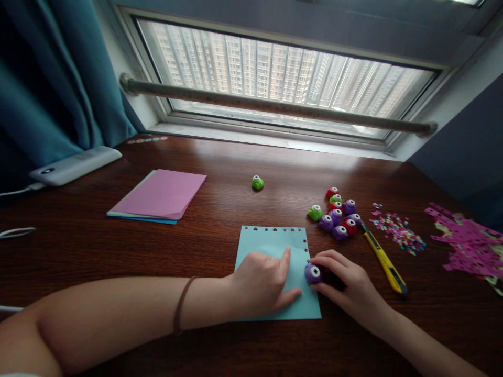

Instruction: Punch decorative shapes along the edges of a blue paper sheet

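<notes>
A light blue sheet of paper (255, 238) lies on the table, with small star and heart holes along its top edge and down the upper part of its right edge. My left hand (263, 280) rests on the sheet, index finger and thumb stretched apart, other fingers curled, holding nothing. At the paper's right edge, just below the last star hole, sits a purple craft punch (313, 273). The thumb and fingers of my right hand (348, 280) grip it from the right side.
Several red, green and purple punches (336, 215) cluster right of the paper, beside a yellow utility knife (385, 262). Farther right are confetti (398, 230) and pink paper scraps (469, 238). A lone green punch (257, 183), stacked coloured paper (161, 193) and a white power bank (78, 165) lie farther back.
</notes>
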Tool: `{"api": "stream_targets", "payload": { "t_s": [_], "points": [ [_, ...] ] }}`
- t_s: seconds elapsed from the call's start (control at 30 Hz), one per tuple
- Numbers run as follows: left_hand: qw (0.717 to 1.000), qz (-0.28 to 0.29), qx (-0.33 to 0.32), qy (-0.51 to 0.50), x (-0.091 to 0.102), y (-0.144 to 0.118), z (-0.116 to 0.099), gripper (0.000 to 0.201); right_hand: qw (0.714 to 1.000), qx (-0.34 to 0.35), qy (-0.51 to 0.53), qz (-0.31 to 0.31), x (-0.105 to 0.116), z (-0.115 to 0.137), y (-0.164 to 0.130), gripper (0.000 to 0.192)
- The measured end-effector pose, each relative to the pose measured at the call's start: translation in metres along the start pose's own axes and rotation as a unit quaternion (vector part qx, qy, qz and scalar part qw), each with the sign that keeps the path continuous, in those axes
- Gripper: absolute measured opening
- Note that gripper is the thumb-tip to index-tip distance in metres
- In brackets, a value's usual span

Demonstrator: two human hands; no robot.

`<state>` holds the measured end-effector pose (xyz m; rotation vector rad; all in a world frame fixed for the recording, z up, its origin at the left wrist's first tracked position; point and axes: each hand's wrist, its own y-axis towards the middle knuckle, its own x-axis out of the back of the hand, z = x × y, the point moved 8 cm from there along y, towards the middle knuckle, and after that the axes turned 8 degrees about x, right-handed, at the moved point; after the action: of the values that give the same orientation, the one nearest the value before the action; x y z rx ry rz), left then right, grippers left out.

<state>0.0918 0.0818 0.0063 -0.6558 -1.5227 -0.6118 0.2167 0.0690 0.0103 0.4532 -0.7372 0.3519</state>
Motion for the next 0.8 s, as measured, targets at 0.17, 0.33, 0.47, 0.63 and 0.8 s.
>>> {"api": "stream_targets", "payload": {
  "t_s": [0.17,0.33,0.47,0.63,0.8],
  "points": [
    [1.0,-0.001,0.002,0.002,0.0008,0.0006,-0.0007,0.068,1.0,0.005,-0.005,0.003,-0.0003,-0.0007,-0.0003,0.027],
    [1.0,-0.008,-0.001,0.009,0.0004,0.0004,0.0001,0.068,1.0,0.006,-0.01,-0.007,0.0014,0.0024,0.0006,0.026],
    [1.0,-0.008,-0.002,0.005,0.0005,0.0007,0.001,0.068,1.0,-0.01,0.0,-0.015,0.0019,0.003,0.0002,0.025],
    [1.0,-0.006,-0.003,0.009,0.0004,0.0013,-0.0006,0.068,1.0,0.005,-0.006,-0.009,0.0013,0.0021,0.0004,0.025],
    [1.0,-0.006,-0.003,0.005,0.0003,0.0003,-0.0004,0.068,1.0,0.003,-0.002,-0.004,0.0003,-0.0003,0.0004,0.026]
  ]
}}
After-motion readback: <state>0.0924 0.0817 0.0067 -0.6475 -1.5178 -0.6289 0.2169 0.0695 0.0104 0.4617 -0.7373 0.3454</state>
